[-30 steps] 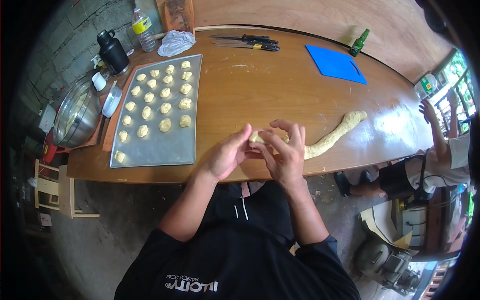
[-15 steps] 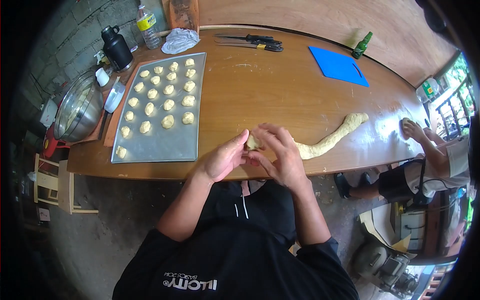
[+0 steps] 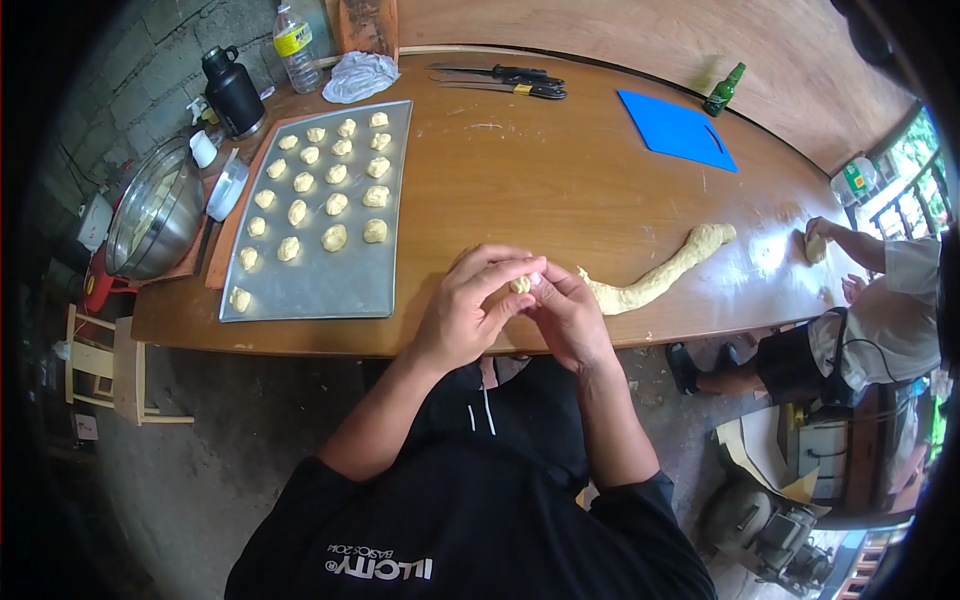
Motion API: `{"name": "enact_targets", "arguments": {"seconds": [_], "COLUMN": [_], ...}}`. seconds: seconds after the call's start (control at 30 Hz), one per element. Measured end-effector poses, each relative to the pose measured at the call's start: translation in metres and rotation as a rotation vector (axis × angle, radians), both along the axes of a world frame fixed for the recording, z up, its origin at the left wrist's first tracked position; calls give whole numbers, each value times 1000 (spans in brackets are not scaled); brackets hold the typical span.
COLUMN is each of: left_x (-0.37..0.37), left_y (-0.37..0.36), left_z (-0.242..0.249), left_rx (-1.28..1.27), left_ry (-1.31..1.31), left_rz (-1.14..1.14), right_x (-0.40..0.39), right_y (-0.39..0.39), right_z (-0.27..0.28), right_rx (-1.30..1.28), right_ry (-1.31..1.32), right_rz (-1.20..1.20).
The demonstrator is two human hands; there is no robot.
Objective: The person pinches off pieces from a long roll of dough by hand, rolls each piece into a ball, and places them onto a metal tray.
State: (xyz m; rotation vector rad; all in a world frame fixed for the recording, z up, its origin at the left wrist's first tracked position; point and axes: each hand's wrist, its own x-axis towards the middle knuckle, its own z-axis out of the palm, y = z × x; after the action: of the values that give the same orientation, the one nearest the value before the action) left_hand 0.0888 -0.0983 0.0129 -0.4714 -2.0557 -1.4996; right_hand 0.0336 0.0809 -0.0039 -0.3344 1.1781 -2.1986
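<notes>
Both of my hands meet over the front edge of the wooden table (image 3: 560,170). My left hand (image 3: 472,308) curls around a small piece of dough (image 3: 521,285), most of it hidden by fingers. The fingers of my right hand (image 3: 572,312) press on the same piece from the other side. Just right of my hands lies a long rope of dough (image 3: 660,282), its near end beside my right hand. A metal tray (image 3: 320,285) to the left holds several rough dough balls in rows.
A steel bowl (image 3: 158,222), black jug (image 3: 234,95) and plastic bottle (image 3: 297,52) stand at left. Knives (image 3: 510,82), a blue board (image 3: 678,130) and a green bottle (image 3: 724,90) are at the back. Another person (image 3: 870,290) handles dough at the right.
My left hand has closed over the dough piece, and my right hand's fingers have come down onto it. The other person's hands have moved apart, one still on their dough.
</notes>
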Motion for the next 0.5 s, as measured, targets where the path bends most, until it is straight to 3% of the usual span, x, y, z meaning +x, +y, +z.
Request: {"name": "enact_targets", "arguments": {"seconds": [0.07,0.2,0.27,0.37,0.4,0.5], "left_x": [-6,-4,-2,-3,-4,-6], "left_y": [-11,-20,-20,-18,-17,-11], "left_z": [-9,-10,-11,-22,-23,-23], "left_rx": [-284,-188,315,453,546,713], "left_ry": [91,21,-255,-267,-303,-431], "left_rz": [74,20,-93,-143,-167,-200], "right_x": [-1,1,1,-3,-1,12], "right_y": [2,6,7,-3,-5,-10], "right_z": [-4,19,19,-5,-4,22], "right_rx": [-20,-101,-167,259,258,570], "right_ry": [-1,-125,-173,411,411,969], "right_rz": [69,200,251,-239,-239,-364]}}
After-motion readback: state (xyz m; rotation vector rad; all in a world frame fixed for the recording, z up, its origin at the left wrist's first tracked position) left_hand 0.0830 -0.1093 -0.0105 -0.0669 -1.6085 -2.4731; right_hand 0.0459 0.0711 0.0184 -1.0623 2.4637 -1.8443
